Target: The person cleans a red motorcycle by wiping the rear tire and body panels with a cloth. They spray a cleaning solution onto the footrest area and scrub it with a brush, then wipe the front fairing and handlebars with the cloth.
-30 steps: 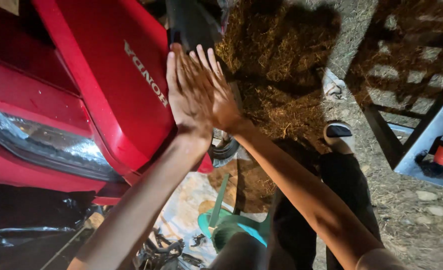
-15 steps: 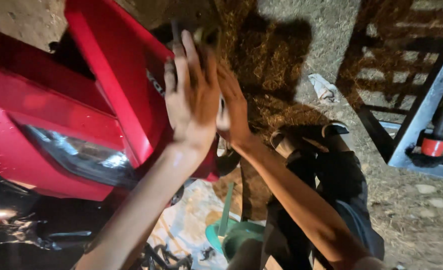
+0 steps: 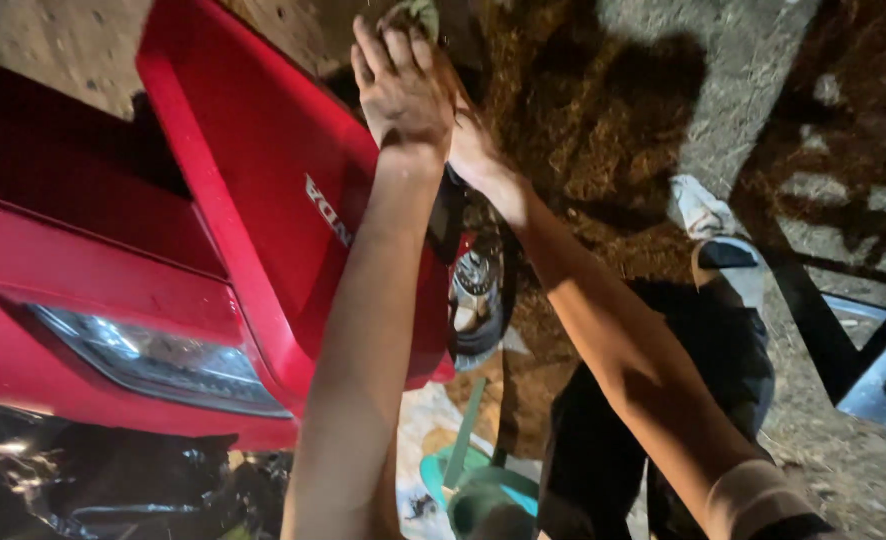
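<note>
Both my arms reach up along a red scooter body panel [image 3: 263, 190]. My left hand [image 3: 400, 88] shows its back, fingers straight and close together, fingertips at a small greenish-grey thing [image 3: 418, 14] at the frame's top edge, perhaps a rag. My right hand [image 3: 475, 150] lies just behind and to the right of the left one, largely hidden by it; its fingers point toward the same spot. Whether either hand grips the greenish thing is not visible.
The scooter's headlight [image 3: 153, 362] is at lower left and a wheel hub [image 3: 476, 285] sits behind the panel. A teal plastic object [image 3: 463, 480], my dark trouser leg [image 3: 663, 400] and shoe [image 3: 728, 265], a white rag [image 3: 698, 205] and a dark metal frame [image 3: 823, 330] lie on dry grass.
Both hands have moved up and away from me along the red panel, from its middle to the top edge of the view. The camera has shifted too.
</note>
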